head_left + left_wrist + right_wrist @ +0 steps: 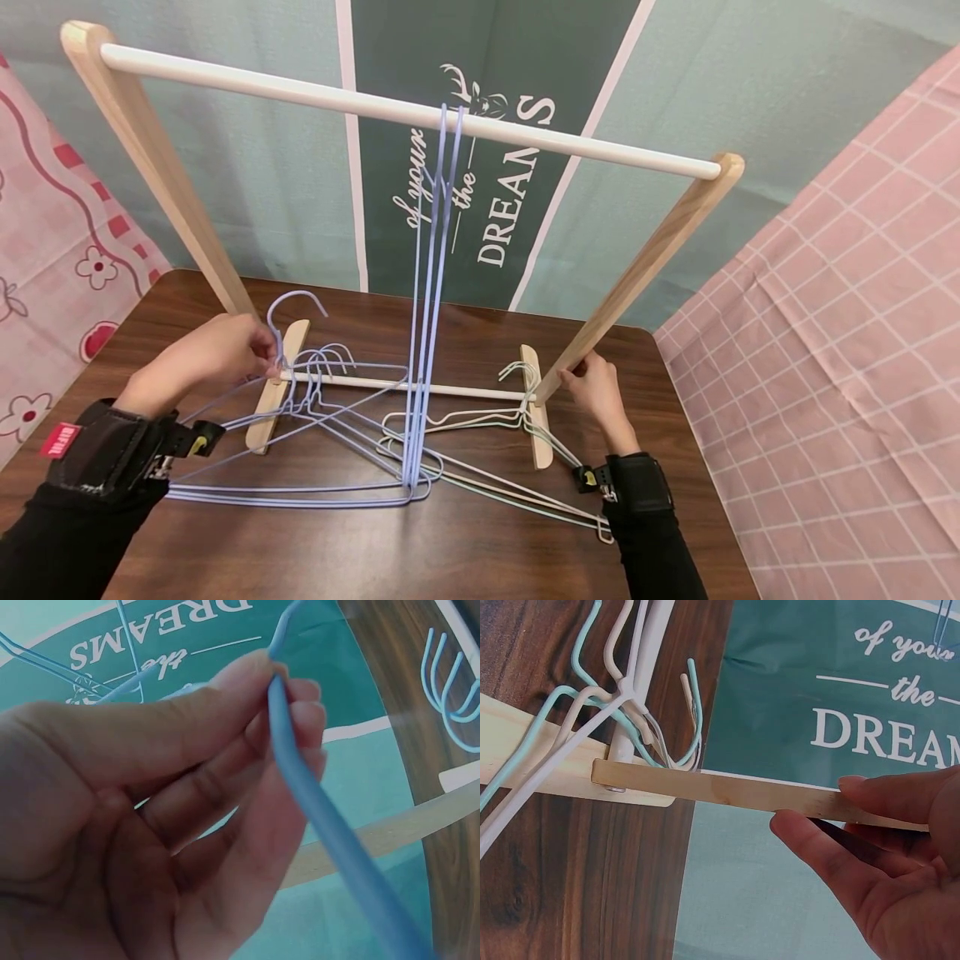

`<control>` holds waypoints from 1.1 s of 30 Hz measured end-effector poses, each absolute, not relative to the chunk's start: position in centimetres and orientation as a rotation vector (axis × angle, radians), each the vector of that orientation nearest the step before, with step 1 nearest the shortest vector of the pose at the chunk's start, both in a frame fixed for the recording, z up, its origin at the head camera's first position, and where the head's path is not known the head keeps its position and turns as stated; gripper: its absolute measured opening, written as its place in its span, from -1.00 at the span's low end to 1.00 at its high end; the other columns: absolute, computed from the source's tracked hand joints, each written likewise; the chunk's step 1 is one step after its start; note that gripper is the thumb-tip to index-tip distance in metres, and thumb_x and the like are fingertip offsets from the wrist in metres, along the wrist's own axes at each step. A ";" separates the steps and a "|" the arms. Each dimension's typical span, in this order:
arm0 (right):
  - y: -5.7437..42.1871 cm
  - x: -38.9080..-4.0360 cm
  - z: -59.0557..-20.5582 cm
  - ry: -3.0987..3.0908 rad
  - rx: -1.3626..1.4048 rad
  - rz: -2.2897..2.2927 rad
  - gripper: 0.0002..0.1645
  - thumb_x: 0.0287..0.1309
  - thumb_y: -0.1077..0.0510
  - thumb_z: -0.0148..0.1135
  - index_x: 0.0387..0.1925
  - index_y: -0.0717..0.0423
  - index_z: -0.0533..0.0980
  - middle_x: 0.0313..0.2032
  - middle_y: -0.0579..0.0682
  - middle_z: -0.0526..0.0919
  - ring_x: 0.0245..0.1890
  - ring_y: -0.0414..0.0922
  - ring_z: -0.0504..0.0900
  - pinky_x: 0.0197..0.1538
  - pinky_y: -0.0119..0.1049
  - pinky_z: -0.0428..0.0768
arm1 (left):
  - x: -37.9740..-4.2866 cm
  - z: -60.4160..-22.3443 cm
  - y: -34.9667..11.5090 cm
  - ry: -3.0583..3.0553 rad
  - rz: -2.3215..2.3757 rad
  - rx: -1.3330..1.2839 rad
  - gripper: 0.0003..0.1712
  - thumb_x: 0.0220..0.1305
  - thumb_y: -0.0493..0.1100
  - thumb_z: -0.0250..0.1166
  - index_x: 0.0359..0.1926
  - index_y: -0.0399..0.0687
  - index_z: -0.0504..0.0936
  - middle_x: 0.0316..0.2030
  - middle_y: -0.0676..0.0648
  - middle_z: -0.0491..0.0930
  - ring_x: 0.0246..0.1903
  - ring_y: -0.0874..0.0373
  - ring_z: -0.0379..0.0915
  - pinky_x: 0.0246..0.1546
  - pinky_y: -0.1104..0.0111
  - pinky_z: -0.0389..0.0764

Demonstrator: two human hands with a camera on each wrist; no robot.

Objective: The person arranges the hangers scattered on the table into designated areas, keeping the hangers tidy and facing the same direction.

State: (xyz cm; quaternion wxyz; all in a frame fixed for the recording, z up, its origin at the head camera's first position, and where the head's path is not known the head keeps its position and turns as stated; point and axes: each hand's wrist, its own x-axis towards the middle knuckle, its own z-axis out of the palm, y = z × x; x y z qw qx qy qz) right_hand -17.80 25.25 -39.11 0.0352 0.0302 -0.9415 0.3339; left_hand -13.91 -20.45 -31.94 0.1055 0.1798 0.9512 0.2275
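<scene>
My left hand [225, 348] pinches a lavender-blue wire hanger [330, 817] between thumb and fingertips, just below its hook. The hook rises above the fingers, near the foot of the rack's left post. Several like hangers [300, 502] lie beside it, their hooks gathered at the rack's lower bar [468, 389]. At the right, my right hand [595, 387] holds the wooden post [742, 795] low down, thumb on one face and fingers on the other. Other blue hangers [447, 192] hang edge-on from the white top rod [300, 90].
White, beige and mint hangers [634, 694] cluster at the rack's right foot [540, 442], their lower wires reaching toward my right wrist. The left post [165, 179] stands on its own wooden foot [260, 425]. Curtains surround the brown table [300, 558].
</scene>
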 end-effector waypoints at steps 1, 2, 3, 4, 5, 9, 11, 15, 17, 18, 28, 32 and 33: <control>25.3 -17.8 -39.1 -2.892 0.093 1.027 -0.70 0.08 0.32 0.20 -0.15 0.44 0.44 -0.37 0.32 0.58 -0.43 0.09 0.61 -0.46 -0.21 0.52 | -14.0 -31.8 -20.4 2.817 0.664 0.532 -0.74 -0.01 -0.29 0.32 -0.70 0.00 0.46 -0.80 0.17 0.27 -0.71 0.24 0.20 -0.62 0.37 0.22; 25.3 -17.8 -39.1 -2.892 0.094 1.030 -0.69 0.08 0.32 0.20 -0.14 0.45 0.44 -0.37 0.32 0.58 -0.43 0.09 0.61 -0.46 -0.21 0.53 | -14.0 -31.7 -20.4 2.832 0.656 0.528 -0.73 -0.02 -0.29 0.33 -0.71 0.01 0.45 -0.81 0.17 0.26 -0.71 0.24 0.19 -0.62 0.37 0.22; 25.3 -17.8 -39.1 -2.892 0.094 1.030 -0.69 0.08 0.32 0.20 -0.14 0.45 0.44 -0.37 0.32 0.58 -0.43 0.09 0.61 -0.46 -0.21 0.53 | -14.1 -31.6 -20.3 2.844 0.652 0.520 -0.73 -0.02 -0.29 0.33 -0.71 0.00 0.46 -0.81 0.17 0.26 -0.71 0.24 0.19 -0.62 0.36 0.22; 25.3 -17.8 -39.1 -2.892 0.094 1.032 -0.69 0.08 0.32 0.20 -0.14 0.45 0.44 -0.36 0.33 0.58 -0.43 0.10 0.61 -0.46 -0.20 0.53 | -14.1 -31.5 -20.3 2.856 0.647 0.513 -0.73 -0.03 -0.29 0.34 -0.71 0.00 0.46 -0.81 0.17 0.26 -0.71 0.24 0.20 -0.62 0.36 0.22; 25.3 -17.8 -39.1 -2.891 0.094 1.032 -0.69 0.08 0.32 0.20 -0.14 0.45 0.44 -0.36 0.33 0.58 -0.42 0.10 0.61 -0.46 -0.20 0.53 | -14.2 -31.4 -20.3 2.864 0.649 0.511 -0.74 -0.03 -0.29 0.34 -0.71 -0.01 0.46 -0.81 0.17 0.27 -0.71 0.24 0.20 -0.61 0.36 0.22; 25.2 -17.8 -39.1 -2.891 0.096 1.034 -0.68 0.08 0.33 0.20 -0.13 0.45 0.43 -0.35 0.34 0.58 -0.41 0.11 0.61 -0.44 -0.19 0.54 | -14.2 -31.1 -20.1 2.870 0.658 0.485 -0.75 -0.06 -0.30 0.35 -0.69 -0.01 0.47 -0.83 0.17 0.30 -0.74 0.25 0.24 -0.58 0.35 0.25; 25.3 -17.8 -39.1 -2.890 0.096 1.037 -0.68 0.08 0.33 0.20 -0.13 0.45 0.43 -0.34 0.34 0.57 -0.41 0.11 0.61 -0.44 -0.19 0.54 | -14.3 -31.0 -20.1 2.868 0.662 0.487 -0.75 -0.07 -0.31 0.36 -0.69 -0.02 0.46 -0.82 0.17 0.31 -0.75 0.26 0.25 -0.57 0.35 0.27; 25.3 -17.9 -39.2 -2.888 0.097 1.044 -0.68 0.08 0.33 0.20 -0.14 0.46 0.43 -0.34 0.35 0.58 -0.40 0.11 0.61 -0.44 -0.19 0.54 | -14.3 -30.9 -20.0 2.870 0.667 0.477 -0.76 -0.07 -0.32 0.35 -0.68 -0.03 0.46 -0.81 0.17 0.31 -0.75 0.26 0.25 -0.57 0.35 0.27; 25.3 -17.9 -39.2 -2.888 0.097 1.044 -0.68 0.07 0.33 0.20 -0.14 0.46 0.44 -0.34 0.35 0.58 -0.41 0.11 0.61 -0.44 -0.19 0.54 | -14.3 -31.0 -20.0 2.877 0.671 0.492 -0.76 -0.08 -0.33 0.34 -0.67 -0.03 0.46 -0.79 0.17 0.33 -0.73 0.25 0.25 -0.57 0.35 0.27; 25.3 -17.9 -39.2 -2.888 0.097 1.045 -0.68 0.07 0.33 0.20 -0.14 0.46 0.44 -0.34 0.35 0.58 -0.41 0.11 0.61 -0.44 -0.19 0.54 | -14.3 -31.1 -20.0 2.885 0.667 0.505 -0.77 -0.08 -0.34 0.34 -0.67 -0.03 0.47 -0.77 0.17 0.34 -0.71 0.25 0.25 -0.57 0.35 0.26; 25.4 -17.9 -39.3 -2.890 0.099 1.041 -0.68 0.08 0.33 0.20 -0.14 0.46 0.43 -0.33 0.36 0.57 -0.40 0.12 0.60 -0.44 -0.19 0.53 | -14.3 -30.8 -19.6 2.974 0.632 0.517 -0.84 -0.08 -0.33 0.26 -0.64 0.01 0.52 -0.69 0.18 0.44 -0.65 0.26 0.27 -0.53 0.32 0.26; 25.4 -17.9 -39.2 -2.892 0.097 1.029 -0.68 0.08 0.33 0.20 -0.14 0.46 0.43 -0.34 0.36 0.57 -0.40 0.12 0.60 -0.45 -0.20 0.52 | -14.2 -30.4 -19.4 2.984 0.650 0.493 -0.86 -0.06 -0.33 0.25 -0.62 -0.01 0.54 -0.70 0.18 0.46 -0.66 0.26 0.28 -0.52 0.31 0.26; 25.4 -17.9 -39.2 -2.892 0.099 1.024 -0.69 0.08 0.33 0.20 -0.14 0.46 0.43 -0.34 0.36 0.57 -0.41 0.12 0.60 -0.45 -0.20 0.52 | -14.2 -30.3 -19.4 2.988 0.654 0.491 -0.86 -0.06 -0.33 0.25 -0.62 -0.01 0.54 -0.70 0.18 0.47 -0.66 0.26 0.28 -0.52 0.31 0.26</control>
